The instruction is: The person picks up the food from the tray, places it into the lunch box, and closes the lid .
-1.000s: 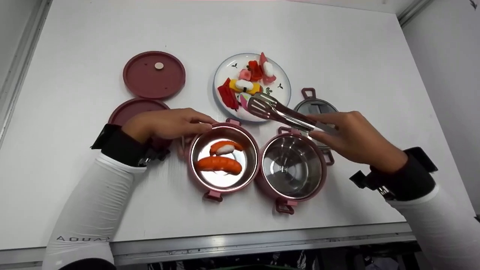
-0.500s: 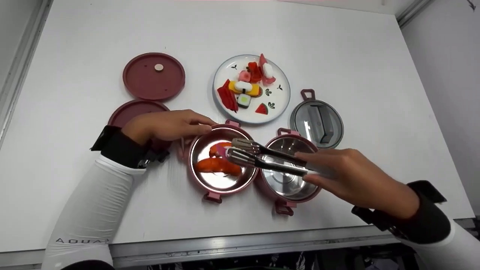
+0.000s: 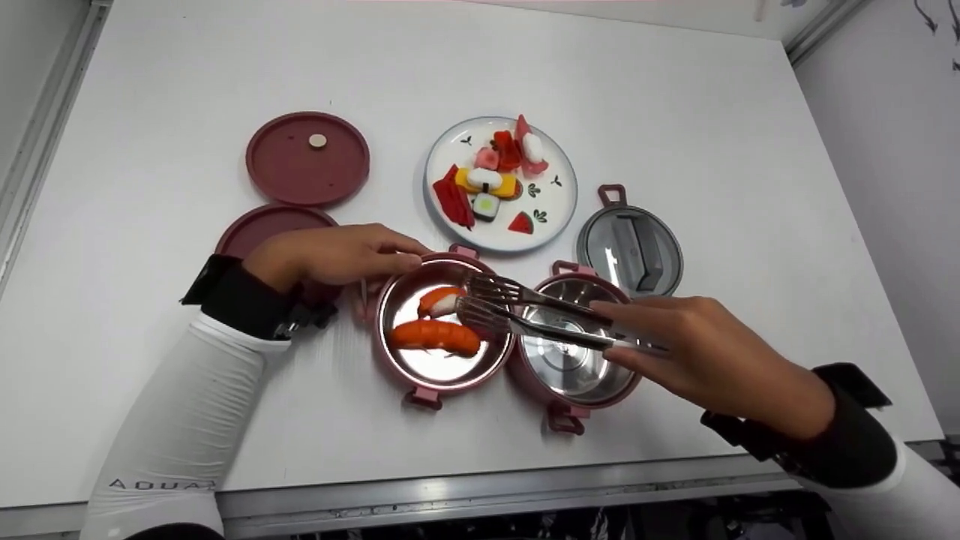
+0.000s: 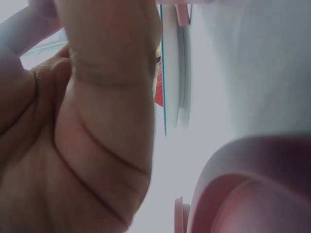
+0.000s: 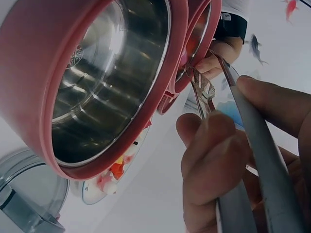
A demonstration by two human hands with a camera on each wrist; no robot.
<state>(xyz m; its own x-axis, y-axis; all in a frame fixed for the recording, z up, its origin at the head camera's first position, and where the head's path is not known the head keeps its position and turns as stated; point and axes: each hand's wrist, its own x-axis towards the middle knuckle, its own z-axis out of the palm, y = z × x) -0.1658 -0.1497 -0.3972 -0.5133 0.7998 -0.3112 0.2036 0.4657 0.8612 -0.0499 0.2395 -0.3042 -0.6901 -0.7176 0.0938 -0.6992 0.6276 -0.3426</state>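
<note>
My right hand (image 3: 697,352) grips metal tongs (image 3: 555,319), whose slotted ends stand apart over the left pot (image 3: 388,360). Inside that pink pot lie an orange shrimp-like toy piece (image 3: 435,335) and an orange-and-white toy sushi piece (image 3: 435,301), partly covered by the tongs. A bit of pink (image 5: 183,59) shows inside it in the right wrist view. My left hand (image 3: 337,256) holds the left pot by its side, thumb at the rim and other fingers along the outer wall. Close beside it, a second pink pot (image 3: 574,352) with a bare steel inside stands under the tongs.
Behind the pots, a plate (image 3: 555,217) bears several toy sushi pieces (image 3: 487,180). Two dark red lids (image 3: 307,169) lie at the left, one partly under my left arm. A clear grey lid (image 3: 630,247) lies behind the right pot. The table's metal edge (image 3: 480,499) runs in front.
My right hand has brought the tongs from the plate to over the left pot. A pink-and-white piece between their ends was let go there, and the tongs have spread. My left hand stayed put.
</note>
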